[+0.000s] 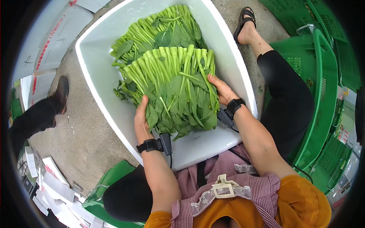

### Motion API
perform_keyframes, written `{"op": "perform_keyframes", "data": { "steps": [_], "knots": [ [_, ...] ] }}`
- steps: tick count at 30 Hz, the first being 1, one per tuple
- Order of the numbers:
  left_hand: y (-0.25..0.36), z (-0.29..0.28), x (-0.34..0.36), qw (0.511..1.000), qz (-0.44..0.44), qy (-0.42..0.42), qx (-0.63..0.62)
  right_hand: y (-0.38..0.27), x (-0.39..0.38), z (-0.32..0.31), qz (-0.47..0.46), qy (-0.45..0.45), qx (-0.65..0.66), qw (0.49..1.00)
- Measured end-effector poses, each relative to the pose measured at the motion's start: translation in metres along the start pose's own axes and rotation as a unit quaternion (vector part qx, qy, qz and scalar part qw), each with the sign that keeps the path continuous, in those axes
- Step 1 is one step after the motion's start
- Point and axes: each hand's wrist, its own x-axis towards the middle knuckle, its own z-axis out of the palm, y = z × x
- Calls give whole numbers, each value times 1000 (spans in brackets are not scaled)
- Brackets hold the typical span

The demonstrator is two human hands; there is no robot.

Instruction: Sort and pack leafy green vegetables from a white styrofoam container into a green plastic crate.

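Note:
A white foam box [91, 72] stands in front of me, with leafy green choy sum in it. My left hand [141, 117] and my right hand [223, 92] are closed around the two sides of the nearer bunch of choy sum [178, 87]. Its cut stems point away from me, and its leaves hang toward me. Most of my fingers are hidden under the leaves, while both thumbs show at the sides. Beyond it, another bunch of choy sum [167, 30] lies at the box's far end, stems also pointing away.
Green plastic crates [319, 95] stand to the right, and part of another green crate [114, 178] shows at the lower left. White cartons [45, 49] rise at the upper left. Another person's leg [34, 110] is on the left, above loose white papers [57, 186].

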Motion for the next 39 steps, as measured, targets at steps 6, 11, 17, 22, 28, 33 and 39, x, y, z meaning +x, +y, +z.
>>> {"op": "perform_keyframes", "data": {
  "steps": [6, 11, 17, 22, 28, 33, 39],
  "knots": [
    [-17, 14, 11, 994, 40, 98, 27, 13, 5, 4, -1, 53, -5, 999],
    [-14, 41, -6, 988, 39, 99, 115, 10, 0, 27, -54, 30, -57, 996],
    [-8, 42, -47, 987, 15, 112, 114, -15, -28, 50, -21, -23, -109, 994],
    [-40, 75, -91, 989, 63, 123, 48, -35, -78, 30, -45, -124, -36, 991],
    [-15, 118, -184, 979, 186, 35, 79, -69, -149, 87, -108, -161, -61, 979],
    [9, 192, -240, 969, 209, -44, 123, -120, -210, 100, -236, -199, -92, 947],
    [-45, 310, -289, 931, 329, -89, 129, -184, -296, 74, -345, -198, -67, 915]
  ]
}}
